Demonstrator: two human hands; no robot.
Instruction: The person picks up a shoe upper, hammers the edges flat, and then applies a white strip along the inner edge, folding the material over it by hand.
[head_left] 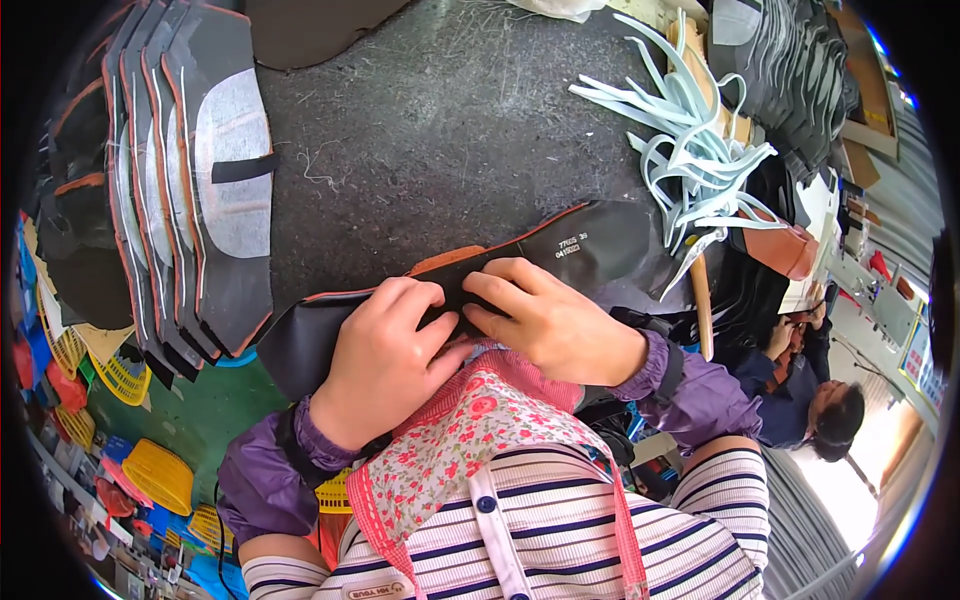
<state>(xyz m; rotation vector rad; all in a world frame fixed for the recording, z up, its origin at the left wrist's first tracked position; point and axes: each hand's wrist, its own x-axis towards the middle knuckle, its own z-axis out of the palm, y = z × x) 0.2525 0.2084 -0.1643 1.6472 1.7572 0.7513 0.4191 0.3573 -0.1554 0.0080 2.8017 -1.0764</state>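
A long black leather piece [600,245] with an orange-brown edge lies along the near side of the dark worktable [420,130]. White print marks its right part, and its left end hangs toward me. My left hand [385,350] has its fingers curled on the near edge, closed on the leather. Close beside it, my right hand [555,325] is closed on the same edge, thumb and fingers bent inward. An orange-brown strip [447,260] shows just beyond the fingertips. What the fingertips pinch is partly hidden.
Several black leather pieces with white patches [235,130] are stacked at left. Pale blue strips [690,150] lie in a tangle at right, near a wooden handle [702,310]. More stacked leather [780,70] stands far right. A co-worker [800,390] sits at right; yellow baskets [158,475] at lower left.
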